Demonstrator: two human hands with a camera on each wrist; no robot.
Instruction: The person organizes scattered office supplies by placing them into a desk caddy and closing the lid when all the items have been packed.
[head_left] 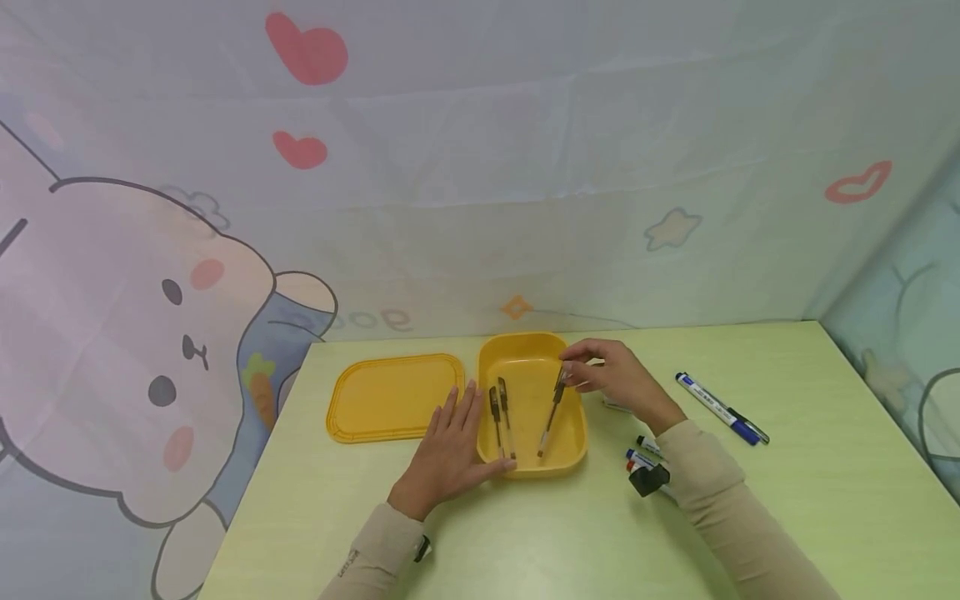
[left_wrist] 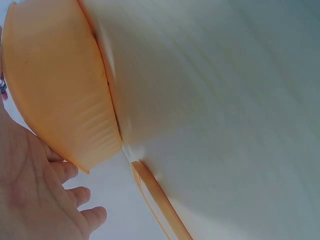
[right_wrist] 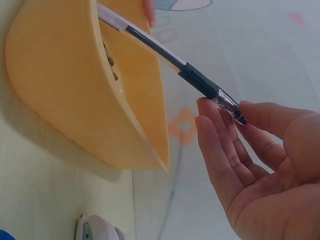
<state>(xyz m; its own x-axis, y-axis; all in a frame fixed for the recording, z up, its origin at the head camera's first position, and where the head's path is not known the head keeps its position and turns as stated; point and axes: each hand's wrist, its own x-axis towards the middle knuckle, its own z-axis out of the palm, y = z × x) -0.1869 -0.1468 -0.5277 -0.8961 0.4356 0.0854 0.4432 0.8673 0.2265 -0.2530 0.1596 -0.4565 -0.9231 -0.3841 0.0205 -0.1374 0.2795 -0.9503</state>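
A yellow plastic box (head_left: 532, 472) sits at the middle of the table. My left hand (head_left: 447, 454) rests against its left side, fingers straight and thumb along the front rim; the left wrist view has the palm (left_wrist: 35, 185) beside the box wall (left_wrist: 60, 75). My right hand (head_left: 609, 379), over the box's right rim, pinches a clear-barrelled pen (right_wrist: 170, 57) by its dark end between thumb and fingers. This pen slants down into the box, its other end low over the floor. Two similar pens, a left one (head_left: 495, 408) and its neighbour (head_left: 505, 400), lie inside.
A flat yellow lid (head_left: 397, 398) lies left of the box. Several markers (head_left: 641, 458) are partly hidden under the right wrist. Farther right lie a blue-and-white marker (head_left: 708, 400) and a dark pen (head_left: 752, 427). A pale object (right_wrist: 100, 229) stands right of the box.
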